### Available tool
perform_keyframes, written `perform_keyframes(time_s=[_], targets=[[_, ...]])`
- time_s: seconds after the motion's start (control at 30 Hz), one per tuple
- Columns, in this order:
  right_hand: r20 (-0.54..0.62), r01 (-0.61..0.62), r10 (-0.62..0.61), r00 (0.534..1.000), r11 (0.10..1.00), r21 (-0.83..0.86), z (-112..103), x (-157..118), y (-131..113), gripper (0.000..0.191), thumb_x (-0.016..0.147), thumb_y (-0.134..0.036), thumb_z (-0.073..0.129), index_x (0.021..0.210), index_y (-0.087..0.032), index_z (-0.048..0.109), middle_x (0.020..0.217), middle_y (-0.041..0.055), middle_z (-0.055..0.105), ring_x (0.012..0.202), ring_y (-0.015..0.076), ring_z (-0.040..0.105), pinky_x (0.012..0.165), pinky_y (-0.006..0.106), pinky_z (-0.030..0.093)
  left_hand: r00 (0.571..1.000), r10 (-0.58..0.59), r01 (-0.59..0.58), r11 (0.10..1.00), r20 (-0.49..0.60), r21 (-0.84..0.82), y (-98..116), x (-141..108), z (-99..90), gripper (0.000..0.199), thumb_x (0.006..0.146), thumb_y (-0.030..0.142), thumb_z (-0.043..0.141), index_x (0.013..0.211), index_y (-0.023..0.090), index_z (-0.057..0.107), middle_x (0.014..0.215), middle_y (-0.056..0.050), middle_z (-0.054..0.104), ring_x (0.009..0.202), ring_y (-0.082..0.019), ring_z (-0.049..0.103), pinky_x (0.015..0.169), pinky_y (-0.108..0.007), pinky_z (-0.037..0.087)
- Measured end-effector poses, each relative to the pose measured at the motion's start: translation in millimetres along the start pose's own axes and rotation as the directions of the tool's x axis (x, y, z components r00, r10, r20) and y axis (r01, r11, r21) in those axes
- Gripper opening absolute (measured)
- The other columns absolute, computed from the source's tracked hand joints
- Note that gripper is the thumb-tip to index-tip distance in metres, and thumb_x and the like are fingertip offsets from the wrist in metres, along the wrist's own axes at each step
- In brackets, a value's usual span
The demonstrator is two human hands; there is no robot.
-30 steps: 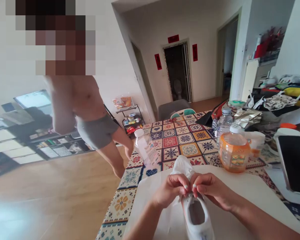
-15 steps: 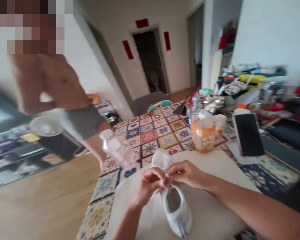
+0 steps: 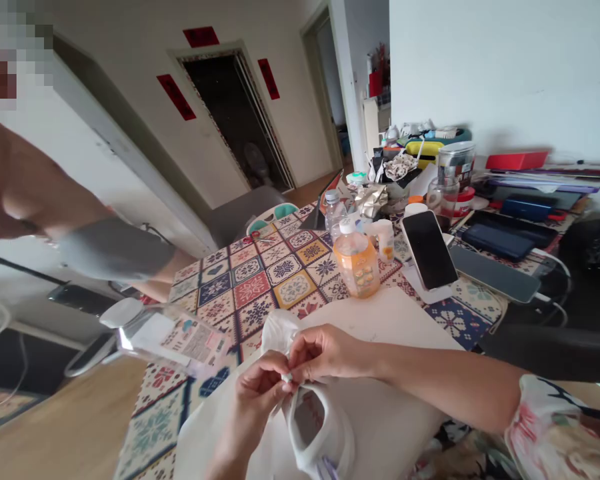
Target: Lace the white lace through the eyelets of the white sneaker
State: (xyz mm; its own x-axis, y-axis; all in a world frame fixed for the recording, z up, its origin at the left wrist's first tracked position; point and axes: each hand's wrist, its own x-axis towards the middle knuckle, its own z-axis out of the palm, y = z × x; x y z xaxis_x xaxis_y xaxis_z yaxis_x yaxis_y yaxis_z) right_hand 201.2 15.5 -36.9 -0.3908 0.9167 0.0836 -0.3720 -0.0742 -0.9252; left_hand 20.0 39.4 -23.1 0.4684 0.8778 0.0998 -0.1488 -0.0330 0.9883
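A white shoe with bluish-purple marks lies on a white sheet, its opening facing up. Just beyond the opening, my left hand pinches a small white piece between thumb and fingertips. My right hand is closed at the same spot, its fingertips meeting those of the left. What exactly the piece is, and whether it is joined to the shoe, is hidden by the fingers. Behind the hands a white rounded part shows; I cannot tell if it belongs to the shoe.
An orange-labelled bottle stands beyond the sheet, with a propped phone to its right. At left lies a clear plastic container. Clutter crowds the table's right side. Scissors lie at the far end. Another person stands at left.
My view has swung to the right, so the scene sits further left. Both hands stay together at the shoe, still pinching. The other person is now partly out of frame.
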Motion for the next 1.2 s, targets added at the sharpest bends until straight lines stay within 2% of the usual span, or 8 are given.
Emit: perform_keyframes(time_s=[0.17, 0.4, 0.57, 0.7, 0.83, 0.9, 1.07, 1.2], targets=[[0.053, 0.027, -0.023, 0.998, 0.997, -0.072, 3, -6, -7, 0.051, 0.054, -0.049, 0.092, 0.081, -0.015, 0.065, 0.065, -0.0067, 0.058, 0.061, 0.0068, 0.051, 0.059, 0.021, 0.038, 0.998, 0.047, -0.045, 0.997, -0.038, 0.060, -4, -2, -4.2, 0.026, 0.058, 0.031, 0.092, 0.063, 0.017, 0.070, 0.065, 0.000, 0.064, 0.064, -0.012, 0.060, 0.062, -0.020, 0.050], [0.003, 0.031, -0.031, 1.000, 0.999, -0.028, 0, -2, 4, 0.046, 0.075, -0.058, 0.075, 0.084, -0.016, 0.057, 0.066, -0.0039, 0.058, 0.057, 0.0082, 0.054, 0.056, 0.022, 0.042, 0.993, 0.068, -0.086, 0.980, 0.100, 0.182, -9, -4, -13.3, 0.022, 0.071, 0.029, 0.083, 0.070, 0.017, 0.065, 0.071, -0.002, 0.066, 0.070, -0.016, 0.064, 0.068, -0.026, 0.051], [-0.054, 0.103, -0.111, 0.992, 0.985, -0.138, 1, -5, 6, 0.032, 0.078, -0.039, 0.073, 0.095, -0.019, 0.054, 0.068, -0.0049, 0.057, 0.056, 0.0092, 0.051, 0.054, 0.022, 0.040, 0.996, 0.044, -0.056, 0.986, 0.075, 0.158, -4, -5, -7.3, 0.028, 0.068, 0.031, 0.085, 0.066, 0.016, 0.061, 0.067, 0.001, 0.063, 0.064, -0.012, 0.058, 0.062, -0.021, 0.047], [-0.005, 0.251, -0.292, 0.956, 0.831, -0.497, 1, -13, -1, 0.021, 0.075, -0.019, 0.071, 0.095, -0.018, 0.063, 0.076, -0.0017, 0.059, 0.068, 0.0122, 0.053, 0.063, 0.024, 0.042, 0.999, -0.006, 0.004, 0.997, 0.032, 0.074, -1, -7, -1.7, 0.032, 0.064, 0.032, 0.088, 0.064, 0.016, 0.060, 0.062, 0.003, 0.061, 0.059, -0.009, 0.055, 0.057, -0.019, 0.043], [0.085, 0.388, -0.437, 0.895, 0.672, -0.631, -1, -13, -1, 0.006, 0.076, -0.018, 0.068, 0.081, -0.017, 0.065, 0.087, 0.0025, 0.060, 0.082, 0.0160, 0.056, 0.078, 0.029, 0.044, 0.997, -0.071, 0.070, 0.995, 0.002, 0.068, -1, -7, -2.3, 0.027, 0.062, 0.033, 0.089, 0.074, 0.016, 0.072, 0.070, -0.001, 0.071, 0.065, -0.011, 0.062, 0.063, -0.020, 0.048], [0.086, 0.355, -0.382, 0.920, 0.721, -0.594, -1, -12, -1, 0.009, 0.079, -0.024, 0.067, 0.077, -0.017, 0.065, 0.090, 0.0039, 0.059, 0.089, 0.0182, 0.056, 0.084, 0.032, 0.043, 0.998, -0.069, 0.069, 0.992, -0.003, 0.104, 0, -7, -4.0, 0.027, 0.062, 0.034, 0.089, 0.077, 0.016, 0.076, 0.075, -0.004, 0.074, 0.069, -0.013, 0.065, 0.067, -0.022, 0.050], [0.057, 0.035, -0.016, 0.998, 0.935, -0.352, 0, -10, -2, 0.022, 0.079, -0.037, 0.070, 0.077, -0.016, 0.064, 0.090, 0.0030, 0.055, 0.081, 0.0164, 0.054, 0.073, 0.030, 0.043, 0.999, -0.039, 0.037, 0.986, 0.010, 0.160, 3, -6, -6.4, 0.024, 0.064, 0.037, 0.088, 0.072, 0.017, 0.079, 0.070, -0.004, 0.075, 0.065, -0.014, 0.065, 0.064, -0.022, 0.050], [0.043, 0.112, -0.103, 0.994, 0.891, -0.439, 2, -10, 1, 0.028, 0.069, -0.036, 0.079, 0.076, -0.017, 0.061, 0.088, 0.0017, 0.054, 0.080, 0.0164, 0.053, 0.072, 0.029, 0.042, 0.995, -0.100, 0.101, 0.989, -0.012, 0.108, 2, -7, -5.4, 0.026, 0.060, 0.039, 0.090, 0.072, 0.018, 0.079, 0.071, -0.004, 0.076, 0.064, -0.014, 0.066, 0.063, -0.021, 0.050]])
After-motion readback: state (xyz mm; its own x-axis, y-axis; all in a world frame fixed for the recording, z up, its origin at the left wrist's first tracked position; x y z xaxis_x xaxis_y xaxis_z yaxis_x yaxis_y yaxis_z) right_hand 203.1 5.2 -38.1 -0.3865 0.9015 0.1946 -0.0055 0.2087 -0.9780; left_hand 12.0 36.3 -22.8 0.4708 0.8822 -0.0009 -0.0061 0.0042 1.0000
